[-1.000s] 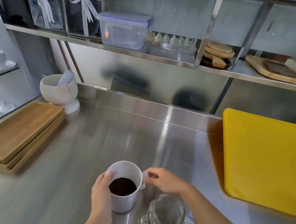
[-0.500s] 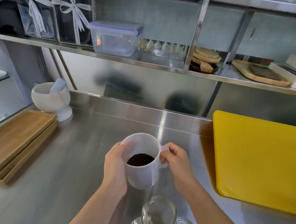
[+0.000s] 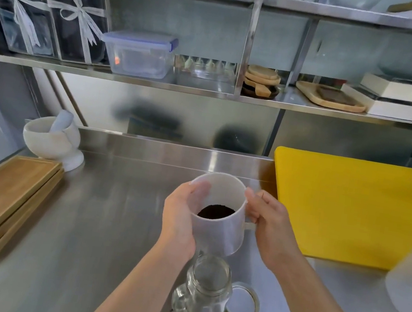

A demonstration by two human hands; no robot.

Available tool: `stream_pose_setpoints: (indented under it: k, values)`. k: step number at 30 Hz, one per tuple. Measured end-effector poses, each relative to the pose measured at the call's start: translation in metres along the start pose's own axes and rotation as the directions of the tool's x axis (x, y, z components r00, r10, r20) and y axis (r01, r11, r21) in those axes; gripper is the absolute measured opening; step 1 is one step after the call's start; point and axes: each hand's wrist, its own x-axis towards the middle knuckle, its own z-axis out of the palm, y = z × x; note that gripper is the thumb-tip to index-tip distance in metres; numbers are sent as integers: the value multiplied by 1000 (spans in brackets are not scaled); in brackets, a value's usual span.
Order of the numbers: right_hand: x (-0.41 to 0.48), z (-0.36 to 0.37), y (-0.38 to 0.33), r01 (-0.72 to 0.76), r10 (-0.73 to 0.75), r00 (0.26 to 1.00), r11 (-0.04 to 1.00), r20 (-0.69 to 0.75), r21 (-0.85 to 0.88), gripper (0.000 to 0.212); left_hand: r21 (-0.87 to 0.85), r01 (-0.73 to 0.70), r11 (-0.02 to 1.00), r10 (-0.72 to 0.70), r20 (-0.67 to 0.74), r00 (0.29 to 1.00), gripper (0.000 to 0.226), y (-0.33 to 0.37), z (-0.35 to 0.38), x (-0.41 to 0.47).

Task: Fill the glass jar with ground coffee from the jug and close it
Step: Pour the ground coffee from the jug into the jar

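The white jug [image 3: 217, 231] is up off the table [image 3: 99, 220], held between both hands just beyond the glass jar [image 3: 206, 287]. A dark heap of ground coffee [image 3: 216, 211] sits low inside it. The left hand [image 3: 181, 216] is curled round the jug's left wall, fingertips at the rim. The right hand [image 3: 269, 226] is closed on the handle at the other side. The jar stands upright and open-mouthed below the jug, between the two forearms, with its round lid [image 3: 243, 302] lying flat just beside it on the right.

The table is brushed stainless steel with a raised back edge, and steel panels run up the wall behind. A yellow cutting board [image 3: 352, 209] lies to the right. On the left are stacked wooden trays [image 3: 1, 197], and behind them a white mortar [image 3: 51, 136] with its pestle leaning inside.

A steel shelf [image 3: 157, 83] above carries two clear gift boxes [image 3: 46, 17] tied with white ribbon, a plastic container [image 3: 138, 53] with a blue-clipped lid, a pile of wooden coasters [image 3: 261, 80], a wooden board [image 3: 330, 97] and stacked white boxes [image 3: 395, 96]. The print on the ribbons is too blurred to read.
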Motion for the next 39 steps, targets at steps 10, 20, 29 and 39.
stream_pose_setpoints:
  k: [10,20,29,39]
  values:
    - [-24,-24,1,77,-65,985,995,-157,67,23,138,-17,990,44,-198,979,25,-52,-72,10]
    - [-40,-41,1,9,-7,985,1000,-173,12,35,340,18,940,46,-179,983,25,-84,-113,6]
    - [-49,-45,-2,2,-42,917,995,-397,-101,48,607,-29,794,-14,66,998,40,-100,-114,-7]
    - [-55,-48,0,22,-93,931,980,-353,-199,49,577,14,816,23,-56,998,48,-119,-126,-1]
